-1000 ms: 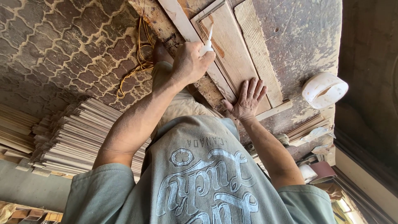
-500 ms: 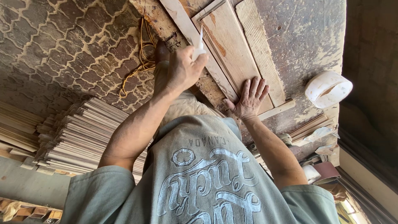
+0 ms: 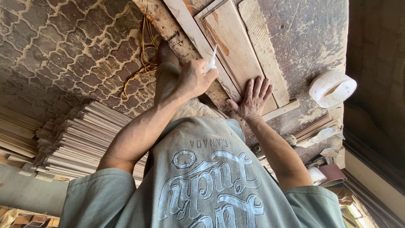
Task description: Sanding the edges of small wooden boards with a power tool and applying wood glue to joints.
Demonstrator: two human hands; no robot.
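Observation:
My left hand [image 3: 193,79] is shut on a small white glue bottle [image 3: 210,63]. Its thin nozzle points at the left edge of a pale wooden board [image 3: 236,38]. My right hand [image 3: 253,100] lies flat, fingers spread, on the near end of that board. Narrow wooden strips [image 3: 190,25] run along the board on its left. A rougher plank [image 3: 268,46] lies to the right of the board. All of them rest on a worn, paint-flecked bench top [image 3: 310,38].
A white roll of tape [image 3: 332,88] sits on the bench at the right. Several thin wooden slats are stacked at lower left [image 3: 80,139]. A yellow cord [image 3: 143,59] trails over the patterned paved floor [image 3: 63,50]. Scraps and small tools lie near the right edge [image 3: 320,139].
My left hand has drawn the glue bottle along the board's left edge, closer to my body. My right hand has stayed flat on the board.

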